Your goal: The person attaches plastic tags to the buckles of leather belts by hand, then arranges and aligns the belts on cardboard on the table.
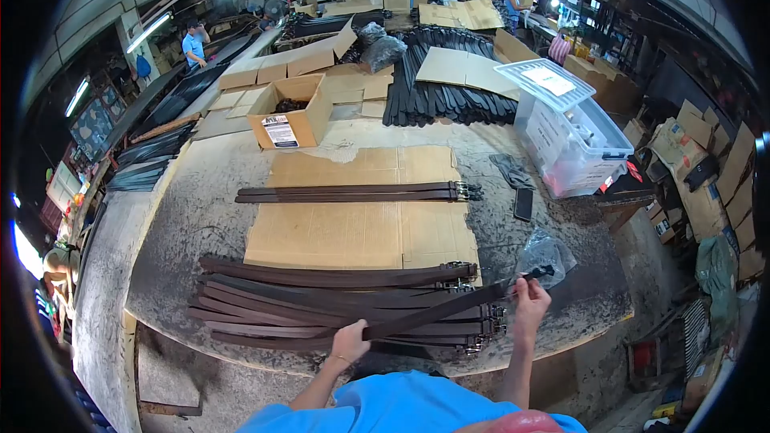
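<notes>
A dark brown leather belt (437, 307) is stretched slantwise between my two hands. My left hand (350, 342) is closed around its lower left end. At the upper right end, my right hand (531, 303) pinches it with fingertips together; the buckle there is hard to make out. Just beyond those fingers lies a clear plastic bag (553, 252) with small black pieces in or on it. Under and behind the held belt spreads a pile of brown belts (321, 277), buckles to the right. A neat stack of belts (345, 193) rests on a flat cardboard sheet (345, 236).
A phone (523, 204) lies right of the cardboard, below a clear plastic bin (561, 144). An open carton (313, 124) stands at the back left. Many black straps (449, 96) cover the far table. Other people (193, 46) are in the background.
</notes>
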Demonstrator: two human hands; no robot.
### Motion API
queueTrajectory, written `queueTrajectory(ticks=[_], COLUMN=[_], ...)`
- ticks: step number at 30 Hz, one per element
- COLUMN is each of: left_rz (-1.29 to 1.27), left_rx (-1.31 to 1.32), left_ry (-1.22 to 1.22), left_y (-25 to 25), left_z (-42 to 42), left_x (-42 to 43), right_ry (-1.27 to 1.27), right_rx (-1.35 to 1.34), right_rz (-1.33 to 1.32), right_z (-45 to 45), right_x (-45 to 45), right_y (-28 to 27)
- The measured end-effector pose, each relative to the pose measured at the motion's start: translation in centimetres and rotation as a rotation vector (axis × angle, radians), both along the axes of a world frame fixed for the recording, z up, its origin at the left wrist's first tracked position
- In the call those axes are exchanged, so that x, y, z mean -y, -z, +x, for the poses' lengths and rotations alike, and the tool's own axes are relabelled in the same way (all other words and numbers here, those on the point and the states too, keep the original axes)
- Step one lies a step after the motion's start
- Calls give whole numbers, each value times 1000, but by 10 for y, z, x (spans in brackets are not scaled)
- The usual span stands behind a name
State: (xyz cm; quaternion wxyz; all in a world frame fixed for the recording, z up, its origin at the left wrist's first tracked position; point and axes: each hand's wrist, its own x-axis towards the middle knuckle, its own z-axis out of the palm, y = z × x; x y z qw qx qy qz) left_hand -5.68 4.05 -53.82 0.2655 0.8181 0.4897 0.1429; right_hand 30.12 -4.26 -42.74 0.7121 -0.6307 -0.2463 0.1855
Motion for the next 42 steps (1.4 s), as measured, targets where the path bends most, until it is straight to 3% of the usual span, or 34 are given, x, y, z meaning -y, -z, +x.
queueTrajectory(ticks=[5,10,11,13,14,15,18,20,21,23,27,33,36,40,42], left_rz=[64,529,454,750,499,480,989,954,766,756,614,575,422,299,159], left_rx=[-41,-57,-63,-148,-20,-71,-467,-424,-390,-515,-500,-469,-571,-787,-833], left_ry=[-304,-492,-585,-534,-732,-797,-718,-724,-714,-686,-666,-488,-311,-337,-382], left_y=[15,0,-28,-69,-78,-87,-140,-144,-137,-130,-110,-87,-72,-48,-59], left_z=[-102,-245,-268,-315,-346,-371,-390,-408,-420,-406,-376,-346,-339,-341,-322], left_x=[-21,-50,-52,-61,-67,-74,-91,-114,-128,-148,-182,-251,-300,-391,-439], right_ry=[159,242,227,189,184,181,173,-14,-57,31,78,182,182,-83,-51], right_rx=[112,45,-13,-141,-164,-190,-209,-239,-218,-317,-368,-476,-518,-739,-783], right_rz=[13,40,75,103,153,203,238,146,136,78,45,37,0,60,-33], right_z=[7,7,4,-6,-8,-11,-1,10,16,6,4,49,78,117,126], right_x=[8,8,7,0,-8,-15,-38,-46,-53,-66,-78,-102,-132,-204,-257], right_y=[-4,-6,-8,-13,-10,-6,4,9,19,11,18,75,108,163,175])
